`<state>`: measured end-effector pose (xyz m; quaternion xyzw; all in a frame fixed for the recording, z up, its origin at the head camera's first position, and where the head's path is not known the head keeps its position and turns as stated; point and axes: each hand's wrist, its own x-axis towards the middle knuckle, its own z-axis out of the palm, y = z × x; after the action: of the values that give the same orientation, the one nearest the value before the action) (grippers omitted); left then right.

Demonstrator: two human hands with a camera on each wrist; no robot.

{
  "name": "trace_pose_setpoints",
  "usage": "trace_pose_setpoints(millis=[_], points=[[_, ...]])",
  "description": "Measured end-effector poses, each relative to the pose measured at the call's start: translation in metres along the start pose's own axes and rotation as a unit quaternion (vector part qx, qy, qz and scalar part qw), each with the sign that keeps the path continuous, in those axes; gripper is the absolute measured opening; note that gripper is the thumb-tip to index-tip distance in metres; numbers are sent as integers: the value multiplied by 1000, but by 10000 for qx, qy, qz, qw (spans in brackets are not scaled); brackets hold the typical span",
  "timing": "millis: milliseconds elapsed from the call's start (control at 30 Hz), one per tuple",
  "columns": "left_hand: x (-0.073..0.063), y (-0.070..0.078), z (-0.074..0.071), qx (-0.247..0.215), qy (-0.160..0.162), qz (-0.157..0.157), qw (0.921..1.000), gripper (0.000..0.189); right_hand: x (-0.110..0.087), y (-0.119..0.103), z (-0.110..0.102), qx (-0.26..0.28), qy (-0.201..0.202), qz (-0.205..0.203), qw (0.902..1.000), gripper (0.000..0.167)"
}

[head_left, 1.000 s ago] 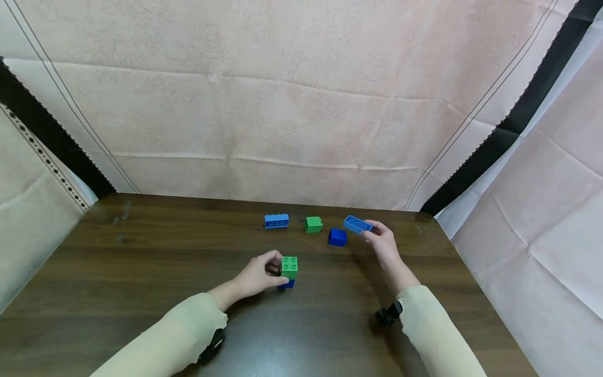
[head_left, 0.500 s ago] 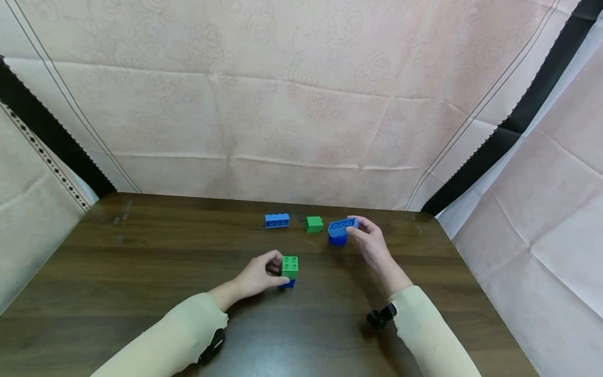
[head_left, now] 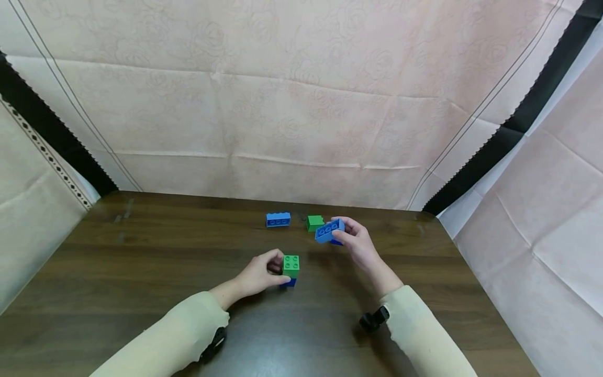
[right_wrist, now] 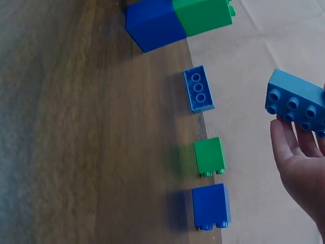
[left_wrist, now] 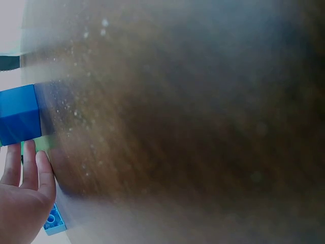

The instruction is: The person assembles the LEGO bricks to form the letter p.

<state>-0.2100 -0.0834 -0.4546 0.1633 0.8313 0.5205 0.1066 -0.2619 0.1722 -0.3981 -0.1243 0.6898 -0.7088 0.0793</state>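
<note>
My left hand (head_left: pixel 254 273) grips a small stack, a green brick (head_left: pixel 291 266) on top of a dark blue brick (head_left: pixel 289 283). Whether the stack touches the table is hard to tell. In the left wrist view the fingers lie against the blue brick (left_wrist: pixel 19 116) at the left edge. My right hand (head_left: pixel 361 247) pinches a long light blue brick (head_left: pixel 328 231) by one end, its hollow underside facing the head camera. In the right wrist view its studs show, and it hangs clear of the table. A loose dark blue brick (right_wrist: pixel 209 206) is partly hidden behind it in the head view.
Near the back edge of the brown wooden table (head_left: pixel 188 235) sit a loose green brick (head_left: pixel 314 222) and another long light blue brick (head_left: pixel 278 219) on its side. A pale patterned cloth (head_left: pixel 282 104) hangs behind the table, with more cloth at both sides.
My right hand has moved left with the light blue brick, from right of the loose dark blue brick to in front of it, and the brick has turned. The left hand stays put.
</note>
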Motion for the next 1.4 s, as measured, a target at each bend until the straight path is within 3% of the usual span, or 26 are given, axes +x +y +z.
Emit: trace_pose_setpoints(millis=[400, 600, 833, 1233, 1400], points=[[-1, 3, 0, -1, 10, -47, 10000, 30, 0, 1, 13, -102, 55, -345, 9993, 23], [0, 1, 1, -28, -4, -16, 10000, 31, -1, 0, 16, -512, 137, -467, 9975, 31], [0, 0, 2, -27, 16, 31, 10000, 30, -6, -4, 20, -947, -107, -423, 9945, 42], [1, -2, 2, -12, -3, 94, 10000, 31, -8, -1, 35, -1651, -422, -418, 9845, 33], [2, -2, 2, -6, -38, 134, 9999, 31, -10, 0, 41, -1966, -679, -320, 9776, 37]])
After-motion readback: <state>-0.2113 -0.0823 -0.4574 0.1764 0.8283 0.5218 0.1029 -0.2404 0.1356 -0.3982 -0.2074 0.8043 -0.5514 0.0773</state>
